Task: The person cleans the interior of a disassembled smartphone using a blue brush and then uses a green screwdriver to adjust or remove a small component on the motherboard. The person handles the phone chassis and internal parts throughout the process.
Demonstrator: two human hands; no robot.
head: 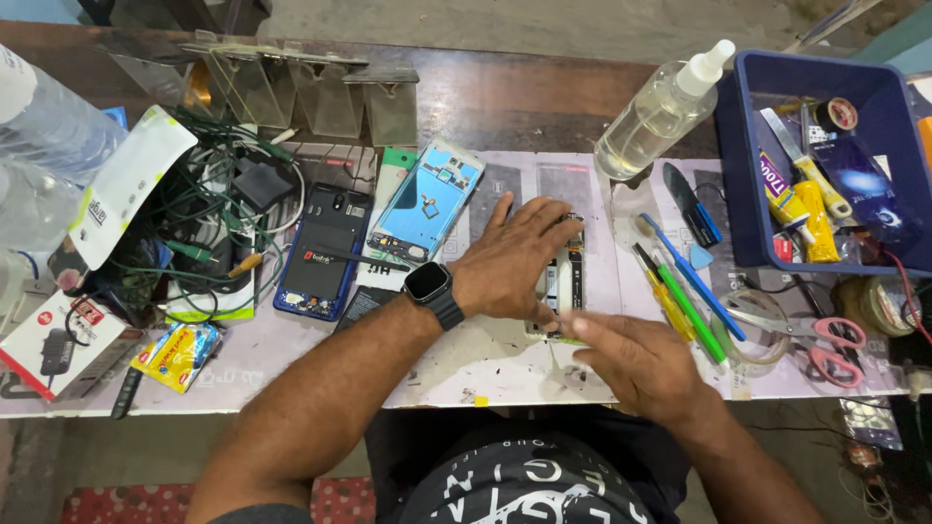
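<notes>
My left hand (513, 260), with a black watch (431, 288) on the wrist, lies flat on an opened phone (561, 277) at the middle of the work mat, holding it down. My right hand (636, 361) is at the phone's near end, its fingers pinched at the lower edge; what they pinch is too small to make out. Only a strip of the phone's inner parts shows between the two hands.
A blue opened phone (323, 252) and a light blue back cover (427, 202) lie left of my hands. Screwdrivers and a brush (684, 286) lie to the right, with pink scissors (825, 347), a clear bottle (660, 112) and a blue bin (825, 146). Tangled cables (218, 223) sit at left.
</notes>
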